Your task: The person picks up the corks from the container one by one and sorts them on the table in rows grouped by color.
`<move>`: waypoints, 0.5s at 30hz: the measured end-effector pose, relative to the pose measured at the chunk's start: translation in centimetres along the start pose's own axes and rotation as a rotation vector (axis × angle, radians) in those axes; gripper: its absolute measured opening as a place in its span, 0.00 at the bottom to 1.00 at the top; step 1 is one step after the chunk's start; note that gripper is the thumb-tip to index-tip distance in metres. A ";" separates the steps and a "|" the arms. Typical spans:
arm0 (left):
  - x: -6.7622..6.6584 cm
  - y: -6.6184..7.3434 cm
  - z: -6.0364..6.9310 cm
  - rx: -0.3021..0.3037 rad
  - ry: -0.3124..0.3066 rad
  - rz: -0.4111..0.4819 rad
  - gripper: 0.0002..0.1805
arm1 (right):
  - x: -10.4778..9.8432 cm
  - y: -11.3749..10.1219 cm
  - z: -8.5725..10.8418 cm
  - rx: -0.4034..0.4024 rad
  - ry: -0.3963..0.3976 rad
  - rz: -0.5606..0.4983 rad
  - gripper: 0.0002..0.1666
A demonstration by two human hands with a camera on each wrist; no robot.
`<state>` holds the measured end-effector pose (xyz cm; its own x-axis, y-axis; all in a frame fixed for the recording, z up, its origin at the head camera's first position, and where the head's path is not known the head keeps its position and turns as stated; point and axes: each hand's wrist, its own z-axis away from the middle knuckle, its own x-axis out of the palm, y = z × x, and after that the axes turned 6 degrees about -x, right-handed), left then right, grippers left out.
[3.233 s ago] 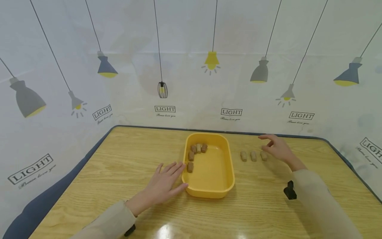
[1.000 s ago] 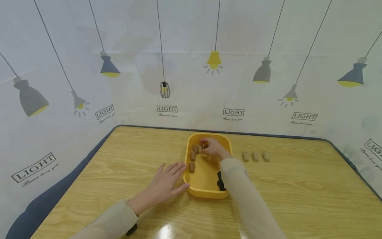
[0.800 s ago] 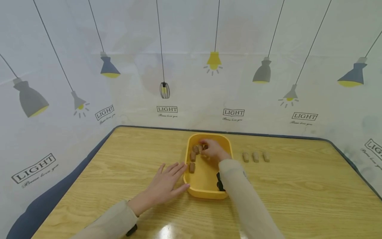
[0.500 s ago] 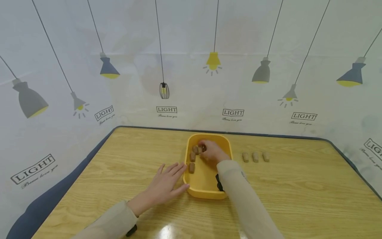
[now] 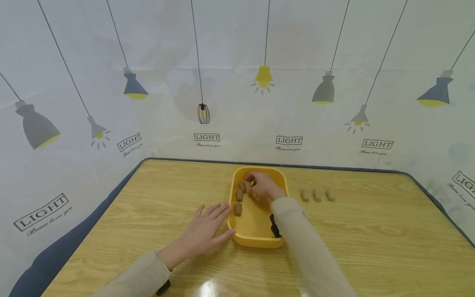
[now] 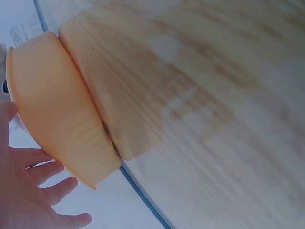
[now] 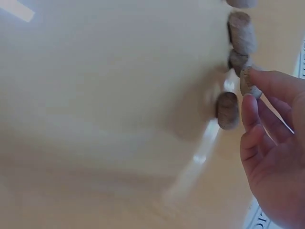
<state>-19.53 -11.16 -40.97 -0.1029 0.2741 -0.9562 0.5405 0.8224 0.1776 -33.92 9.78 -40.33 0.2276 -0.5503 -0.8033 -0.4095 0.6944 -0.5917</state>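
Note:
In the head view a yellow plastic box stands on the table, with several brown corks along its left and far sides. My right hand reaches inside and pinches a lighter cork between thumb and fingertips. Just beside the held piece, the right wrist view has one darker cork and, on the other side, a second cork. My left hand lies with fingers spread and straight at the box's left rim. In the left wrist view its fingertips touch or nearly touch the box wall.
Three corks, the middle one among them, stand in a row on the wooden table right of the box. Behind the table's dark far edge hangs a white backdrop printed with lamps.
My right hand has gone from beside the row of corks on the table into the box's far left part. There the pinched cork has shifted slightly. My left hand stays at the rim.

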 end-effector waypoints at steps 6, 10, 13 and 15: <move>0.1 0.0 0.0 0.008 0.015 -0.010 0.36 | -2.7 -0.3 0.0 -0.083 -0.008 0.049 0.19; 0.1 0.0 0.0 0.015 0.020 -0.015 0.37 | -5.3 -0.9 0.0 -0.113 0.000 0.078 0.19; 0.1 0.0 -0.1 0.014 0.022 -0.014 0.36 | -7.1 -1.2 0.3 -0.097 -0.009 0.094 0.20; 0.2 -0.1 -0.1 0.012 0.020 -0.016 0.36 | -8.0 -1.2 0.6 -0.091 -0.016 0.094 0.20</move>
<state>-19.64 -11.12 -41.11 -0.1278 0.2712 -0.9540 0.5488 0.8205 0.1597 -34.69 13.65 -33.30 0.1981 -0.4770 -0.8563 -0.5083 0.6969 -0.5059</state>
